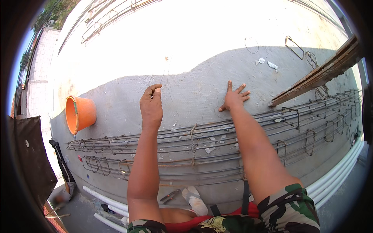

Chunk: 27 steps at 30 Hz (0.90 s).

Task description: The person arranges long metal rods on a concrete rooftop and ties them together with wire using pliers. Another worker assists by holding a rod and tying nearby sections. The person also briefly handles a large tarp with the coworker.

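Note:
My left hand [151, 106] is raised over the grey concrete floor, thumb and fingers pinched together. Thin tie wires [168, 82] show at its fingertips and seem to be held there, though the grip is too fine to see clearly. With fingers spread, my right hand [235, 98] reaches down to the floor and holds nothing. Below both hands, a long steel rebar cage [193, 136] with stirrups runs across the view, and my forearms pass over it. Pincers [169, 196] lie on the floor near my sandalled foot [195, 201].
An orange bucket [82, 114] stands at the left. A wooden plank [318, 73] slants in from the right. Bent stirrups [294, 47] and pale rubble lie beyond my right hand. White pipes [338, 174] run along the near right. Another person [64, 192] is at the lower left.

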{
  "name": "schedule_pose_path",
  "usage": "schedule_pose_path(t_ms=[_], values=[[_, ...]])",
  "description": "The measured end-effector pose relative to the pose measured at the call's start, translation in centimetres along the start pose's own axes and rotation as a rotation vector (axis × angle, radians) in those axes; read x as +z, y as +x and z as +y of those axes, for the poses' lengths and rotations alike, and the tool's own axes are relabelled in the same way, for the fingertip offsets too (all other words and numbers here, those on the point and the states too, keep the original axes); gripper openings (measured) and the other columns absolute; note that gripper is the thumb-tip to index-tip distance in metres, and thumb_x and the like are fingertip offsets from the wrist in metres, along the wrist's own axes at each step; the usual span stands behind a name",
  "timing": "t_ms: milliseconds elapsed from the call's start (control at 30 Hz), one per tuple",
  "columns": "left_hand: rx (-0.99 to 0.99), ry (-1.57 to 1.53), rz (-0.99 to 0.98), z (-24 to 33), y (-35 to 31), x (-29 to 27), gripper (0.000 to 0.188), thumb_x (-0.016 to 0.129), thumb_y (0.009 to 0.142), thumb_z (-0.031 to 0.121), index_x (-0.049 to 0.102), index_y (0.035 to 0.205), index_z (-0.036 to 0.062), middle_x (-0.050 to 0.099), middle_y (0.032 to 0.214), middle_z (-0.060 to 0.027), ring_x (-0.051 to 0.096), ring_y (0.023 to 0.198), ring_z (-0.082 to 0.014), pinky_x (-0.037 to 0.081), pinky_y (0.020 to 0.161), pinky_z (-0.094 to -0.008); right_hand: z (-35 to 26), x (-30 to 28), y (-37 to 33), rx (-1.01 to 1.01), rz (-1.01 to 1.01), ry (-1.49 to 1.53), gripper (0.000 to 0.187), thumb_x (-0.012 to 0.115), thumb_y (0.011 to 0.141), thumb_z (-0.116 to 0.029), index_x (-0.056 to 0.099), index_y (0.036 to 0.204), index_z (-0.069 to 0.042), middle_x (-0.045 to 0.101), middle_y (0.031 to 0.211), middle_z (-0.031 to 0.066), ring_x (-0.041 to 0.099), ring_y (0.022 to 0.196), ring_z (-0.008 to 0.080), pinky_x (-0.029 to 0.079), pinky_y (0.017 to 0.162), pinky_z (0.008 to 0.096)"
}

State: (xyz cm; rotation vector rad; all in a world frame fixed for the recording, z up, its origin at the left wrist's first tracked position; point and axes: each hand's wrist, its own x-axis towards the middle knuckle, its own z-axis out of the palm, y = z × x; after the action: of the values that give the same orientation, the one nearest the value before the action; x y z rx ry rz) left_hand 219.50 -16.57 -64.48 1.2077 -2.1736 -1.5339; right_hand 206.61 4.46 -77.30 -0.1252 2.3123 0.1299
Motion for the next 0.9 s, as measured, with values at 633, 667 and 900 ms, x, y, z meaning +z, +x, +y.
schedule_pose_path(t_ms=[633,667,900], values=[[0.129,-0.357,-0.409,-0.5,-13.3,-2.6,0.02,0.051,0.094,0.017,0.059,0.107,0.004,0.039,0.06,0.0071,0.034,0.05,-0.0022,0.029,0.044,-0.0201,-0.2,-11.8,-20.8,-0.968,-0.052,1.536,0.028,0.051,0.095,-0.022,0.054,0.106,0.004,0.064,0.095,0.0166,0.066,0.083,0.024,0.056,0.064,0.033],[0.118,-0.34,-0.457,-0.2,-13.9,-2.7,0.024,0.053,0.094,0.019,0.057,0.111,0.0036,0.044,0.068,0.0036,0.043,0.059,-0.0048,0.038,0.053,-0.0219,0.2,-12.1,-21.9,-0.951,-0.016,1.485,0.025,0.05,0.096,-0.021,0.055,0.103,0.002,0.065,0.094,0.015,0.067,0.082,0.0225,0.056,0.063,0.0327],[0.372,-0.333,-0.45,4.2,-16.6,-5.8,0.039,0.056,0.092,0.026,0.052,0.12,-0.0009,0.057,0.104,-0.0101,0.056,0.095,-0.0153,0.045,0.084,-0.0305,3.3,-8.0,-29.2,-0.842,-0.137,0.869,0.024,0.05,0.097,-0.022,0.06,0.105,-0.002,0.059,0.08,0.0038,0.058,0.068,0.0114,0.051,0.057,0.0262]])
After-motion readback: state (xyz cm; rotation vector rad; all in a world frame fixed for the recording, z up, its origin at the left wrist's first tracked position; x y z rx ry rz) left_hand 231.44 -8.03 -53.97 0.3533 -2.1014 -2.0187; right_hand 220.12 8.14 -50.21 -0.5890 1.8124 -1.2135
